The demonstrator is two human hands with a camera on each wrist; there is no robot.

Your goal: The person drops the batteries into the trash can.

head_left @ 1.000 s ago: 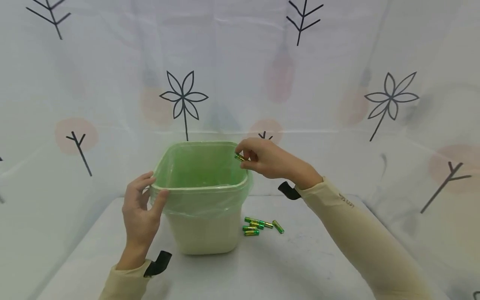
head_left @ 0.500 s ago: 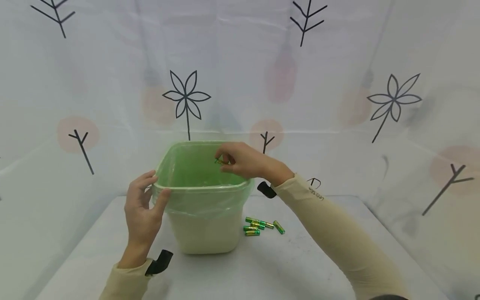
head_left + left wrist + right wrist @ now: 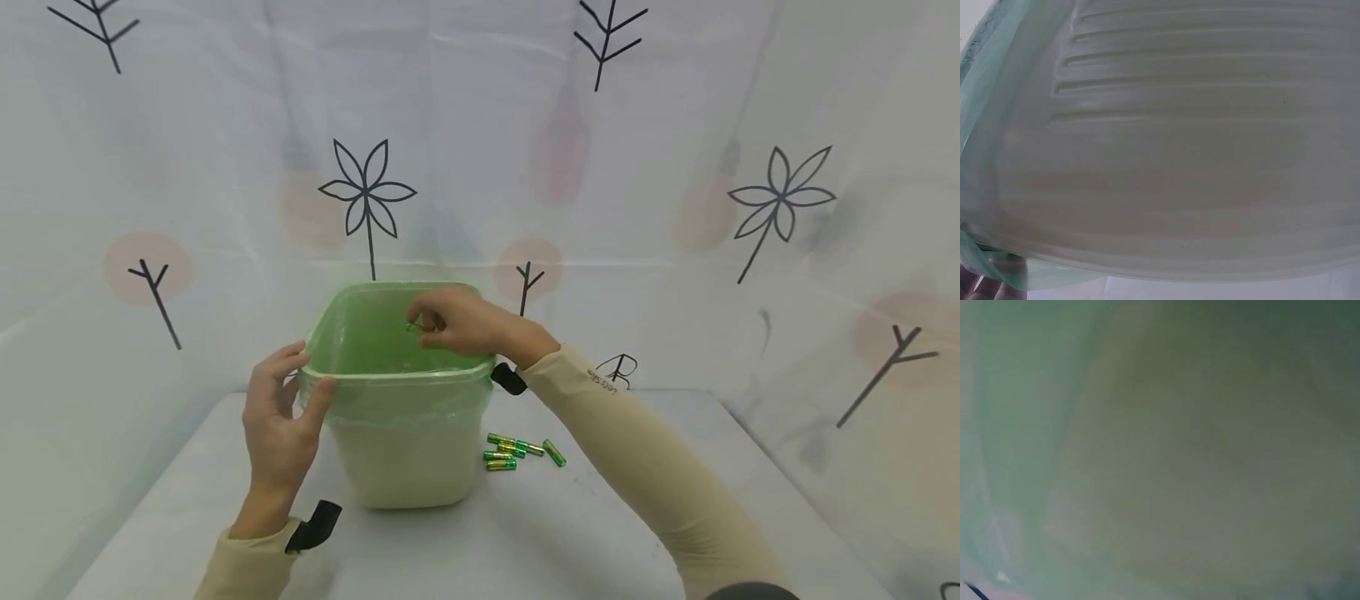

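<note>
In the head view, a battery (image 3: pixel 413 327) is mostly hidden by the right hand (image 3: pixel 459 321), pinching it at the top of the bin (image 3: pixel 408 471) — the left hand (image 3: pixel 281 429) grips its rim (image 3: pixel 397 379). Left wrist: fingers (image 3: pixel 986 289), cut off at the corner. Right wrist: blurred green liner (image 3: pixel 1022 425).

Pinched battery (image 3: pixel 414 327) partly hidden

Glossy, thin plastic film (image 3: pixel 420 407) is covering a matt, partly ribbed plastic bin (image 3: pixel 408 471); toward its four o'clock, batteries (image 3: pixel 512 451) are gleaming, smooth and seemingly metallic.
</note>
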